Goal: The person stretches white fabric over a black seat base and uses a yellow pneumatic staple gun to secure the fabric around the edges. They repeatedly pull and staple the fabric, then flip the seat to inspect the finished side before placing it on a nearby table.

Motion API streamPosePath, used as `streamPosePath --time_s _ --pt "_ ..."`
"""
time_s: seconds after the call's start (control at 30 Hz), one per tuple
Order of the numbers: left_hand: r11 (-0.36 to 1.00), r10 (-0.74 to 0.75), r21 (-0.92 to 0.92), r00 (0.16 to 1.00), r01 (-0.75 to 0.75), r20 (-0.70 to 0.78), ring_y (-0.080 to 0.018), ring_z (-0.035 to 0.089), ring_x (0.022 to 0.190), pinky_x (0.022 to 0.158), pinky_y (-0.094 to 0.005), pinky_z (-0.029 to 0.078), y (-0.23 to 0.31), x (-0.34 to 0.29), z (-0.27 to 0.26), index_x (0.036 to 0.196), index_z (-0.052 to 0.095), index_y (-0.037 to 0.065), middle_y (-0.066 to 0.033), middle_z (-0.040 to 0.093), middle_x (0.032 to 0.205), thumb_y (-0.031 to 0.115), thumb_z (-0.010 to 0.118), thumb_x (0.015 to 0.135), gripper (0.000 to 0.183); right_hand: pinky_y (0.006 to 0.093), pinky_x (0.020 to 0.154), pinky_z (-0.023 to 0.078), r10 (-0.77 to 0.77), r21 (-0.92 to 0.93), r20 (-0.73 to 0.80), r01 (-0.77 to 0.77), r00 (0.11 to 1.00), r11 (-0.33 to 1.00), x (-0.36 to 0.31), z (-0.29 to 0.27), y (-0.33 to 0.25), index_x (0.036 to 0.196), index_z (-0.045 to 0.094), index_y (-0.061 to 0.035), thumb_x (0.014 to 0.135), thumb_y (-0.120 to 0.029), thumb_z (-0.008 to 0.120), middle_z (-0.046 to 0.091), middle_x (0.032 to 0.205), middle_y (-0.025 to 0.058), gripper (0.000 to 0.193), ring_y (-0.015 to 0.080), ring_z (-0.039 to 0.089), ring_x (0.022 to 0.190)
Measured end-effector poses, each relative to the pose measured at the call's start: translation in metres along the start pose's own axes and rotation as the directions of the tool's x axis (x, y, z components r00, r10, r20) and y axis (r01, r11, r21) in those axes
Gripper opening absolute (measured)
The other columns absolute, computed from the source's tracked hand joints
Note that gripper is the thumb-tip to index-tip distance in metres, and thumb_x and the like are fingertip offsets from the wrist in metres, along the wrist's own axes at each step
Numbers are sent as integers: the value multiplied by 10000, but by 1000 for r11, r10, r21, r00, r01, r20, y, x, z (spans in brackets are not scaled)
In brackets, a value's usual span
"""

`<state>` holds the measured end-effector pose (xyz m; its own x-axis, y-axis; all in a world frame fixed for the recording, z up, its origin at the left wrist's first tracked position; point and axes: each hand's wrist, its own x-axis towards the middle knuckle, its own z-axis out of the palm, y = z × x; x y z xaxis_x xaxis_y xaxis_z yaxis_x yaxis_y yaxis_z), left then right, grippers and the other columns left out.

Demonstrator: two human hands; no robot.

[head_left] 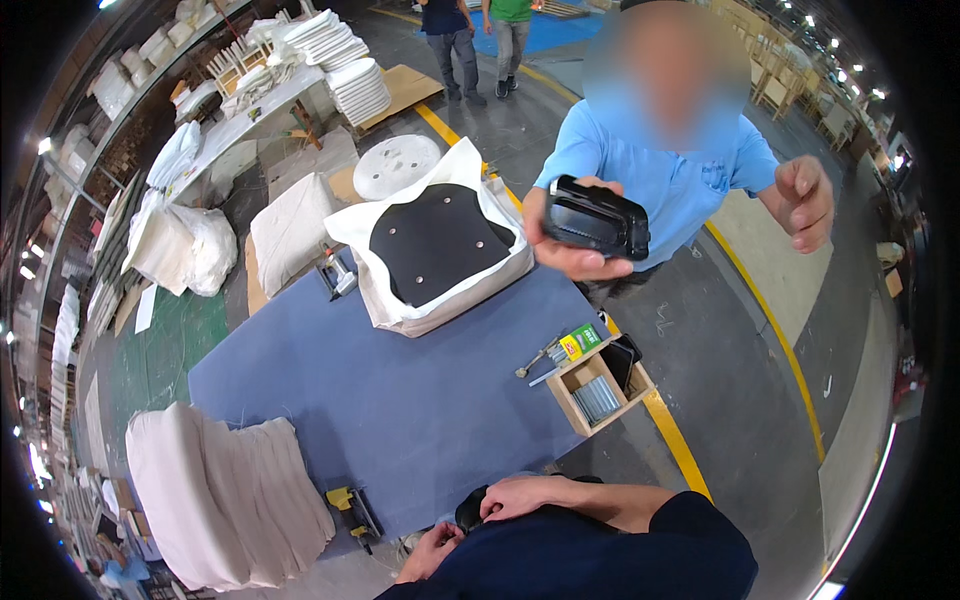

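Note:
My left hand (pixel 432 552) is low in the head view, close to my waist, with its fingers drawn together. Beside it, my right hand (pixel 517 497) curls its fingers against a small dark rounded thing (pixel 470 510) whose kind I cannot make out. Both hands are just off the near edge of the blue-covered table (pixel 430 420). A yellow and black staple gun (pixel 352 515) lies left of them at that edge. Next to it rises a stack of folded beige fabric (pixel 230 495).
A co-worker in a light blue shirt (pixel 660 150) holds a black device (pixel 596 220) across the table. A white-covered cushion with a black base (pixel 440 245), another staple gun (pixel 338 275) and a wooden box of staples (pixel 600 385) sit on the table. Two people stand farther back.

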<state>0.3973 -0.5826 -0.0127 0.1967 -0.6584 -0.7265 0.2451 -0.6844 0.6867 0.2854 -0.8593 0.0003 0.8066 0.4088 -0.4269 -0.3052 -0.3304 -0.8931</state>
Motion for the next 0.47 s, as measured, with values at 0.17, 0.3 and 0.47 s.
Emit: streamPosePath --time_s 0.17,0.3,0.47 --pt "998 -18 65 1000 17 13 -114 601 909 858 -281 495 14 1 3 1076 616 10 -31 647 982 176 633 974 196 403 827 530 18 19 -32 -17 999 1000 -10 -4 0 1156 718 -58 954 -398 626 746 1031 134 406 296 704 968" --pt "993 -43 107 999 41 21 -119 607 920 877 -286 496 28 5 6 1090 615 9 -41 653 990 197 641 968 225 405 867 530 23 46 -30 -21 999 999 -12 -3 9 1159 722 -63 942 -385 643 744 1075 153 396 304 702 1002" --pt "986 -105 119 992 113 -73 -154 527 1174 1025 -456 393 12 0 9 1187 637 93 -83 613 1222 375 641 950 368 466 793 598 -32 148 -191 61 981 987 -11 8 17 954 806 -131 820 -518 728 765 920 187 418 317 755 893"
